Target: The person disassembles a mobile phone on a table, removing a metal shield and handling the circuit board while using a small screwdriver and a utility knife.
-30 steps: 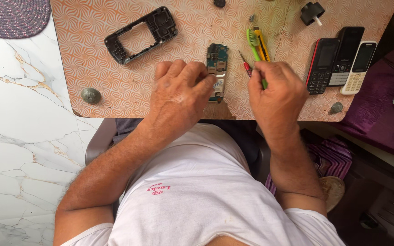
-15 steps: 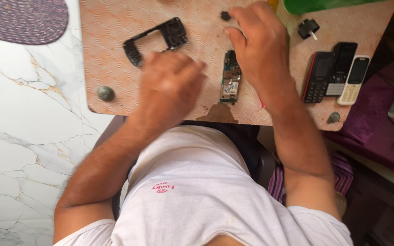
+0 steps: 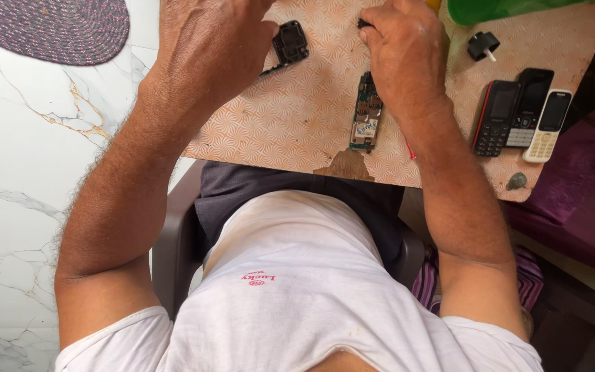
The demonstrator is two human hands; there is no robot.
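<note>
1. Nearest the camera is the person's white cloth shirt (image 3: 297,303), with a grey plastic chair (image 3: 177,241) showing at its left edge.
2. The desk (image 3: 297,117) has a pale orange patterned top with a fan-like print; its near edge is chipped, showing a brown patch just below the circuit board.
3. The circuit board (image 3: 366,114), a narrow upright rectangle in blue-green with small metal parts, lies flat near the desk's front edge, just left of the right wrist.
4. The right hand (image 3: 404,58) is curled, knuckles up, its fingertips pinched on a small dark object (image 3: 364,23) beyond the board; what that object is cannot be told. A thin red wire (image 3: 411,151) shows beside the forearm.
5. The left hand (image 3: 208,45) is loosely bent over the desk's far left part. Whether it grips anything cannot be told, since its fingers run out of view; a black plastic phone frame (image 3: 287,45) lies just beside it.
6. To the right, three keypad phones (image 3: 521,114) lie side by side, touching: one black with red trim, one black, one cream.
7. Farther off are a small black plug-like part (image 3: 482,45) and a green plastic thing (image 3: 511,9).
8. A grey rounded stone (image 3: 516,180) sits at the desk's right corner.
9. Left of the desk, a purple woven mat (image 3: 49,31) rests on a white marble floor (image 3: 15,179).
</note>
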